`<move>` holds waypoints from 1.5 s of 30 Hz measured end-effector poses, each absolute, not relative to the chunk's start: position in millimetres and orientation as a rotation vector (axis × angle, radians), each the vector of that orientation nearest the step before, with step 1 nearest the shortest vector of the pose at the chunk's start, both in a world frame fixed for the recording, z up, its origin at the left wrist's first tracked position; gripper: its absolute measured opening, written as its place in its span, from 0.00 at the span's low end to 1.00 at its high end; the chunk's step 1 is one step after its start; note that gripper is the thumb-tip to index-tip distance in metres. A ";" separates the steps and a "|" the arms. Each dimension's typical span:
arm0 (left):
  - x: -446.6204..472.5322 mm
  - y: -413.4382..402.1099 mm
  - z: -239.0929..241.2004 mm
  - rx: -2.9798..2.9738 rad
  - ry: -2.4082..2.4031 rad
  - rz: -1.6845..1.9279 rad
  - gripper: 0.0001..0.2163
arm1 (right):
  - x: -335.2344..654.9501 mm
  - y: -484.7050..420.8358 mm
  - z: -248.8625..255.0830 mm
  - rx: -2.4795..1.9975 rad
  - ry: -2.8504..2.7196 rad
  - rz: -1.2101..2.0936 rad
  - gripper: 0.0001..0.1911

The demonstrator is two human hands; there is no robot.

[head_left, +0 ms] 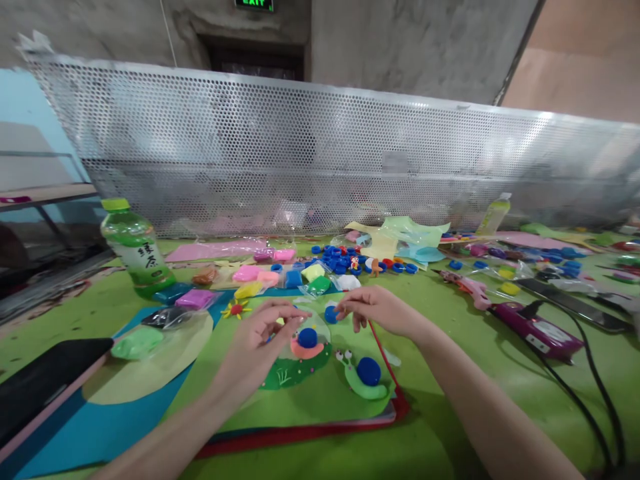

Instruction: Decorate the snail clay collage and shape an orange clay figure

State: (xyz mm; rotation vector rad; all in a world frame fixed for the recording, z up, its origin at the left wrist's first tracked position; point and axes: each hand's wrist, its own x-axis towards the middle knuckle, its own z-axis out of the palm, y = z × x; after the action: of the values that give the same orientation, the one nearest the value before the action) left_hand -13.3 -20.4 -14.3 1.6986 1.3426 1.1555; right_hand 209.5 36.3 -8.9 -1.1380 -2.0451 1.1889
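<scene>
My left hand [270, 327] hangs over a green craft sheet [225, 400], thumb and index finger brought together; anything between them is too small to make out. My right hand [375, 310] is also closed in a pinch, its fingertips beside a blue bottle cap [331, 315]; whether they touch it I cannot tell. Below the hands, a pink clay snail with a blue cap shell [307, 339] sits on a dark green clay patch [295, 373]. A green clay snail [365, 377] with white eyes lies to the right. A yellow clay flower [237, 309] is partly beyond my left wrist.
Clay packets [255, 273] and a pile of blue caps [340, 259] lie behind the sheet. On the left stand a green drink bottle [137, 250] and a black phone [50, 380]. A purple power strip [537, 330] with cables is at right. A perforated metal screen [320, 147] rises behind.
</scene>
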 end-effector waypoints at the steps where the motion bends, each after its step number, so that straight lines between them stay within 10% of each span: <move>1: -13.4 -19.9 -14.4 1.693 1.338 1.152 0.11 | 212.0 37.8 -9.3 -1.167 -2.047 1.153 0.12; 45: -12.3 -19.8 -21.6 1.686 1.325 1.035 0.09 | 219.4 31.3 -22.3 -1.619 -2.405 0.742 0.04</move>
State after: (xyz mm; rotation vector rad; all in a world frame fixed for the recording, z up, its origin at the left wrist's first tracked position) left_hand -12.3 -19.8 -21.6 1.6856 1.3253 1.0353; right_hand 219.4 31.3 -22.3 -1.6188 -2.4049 0.7424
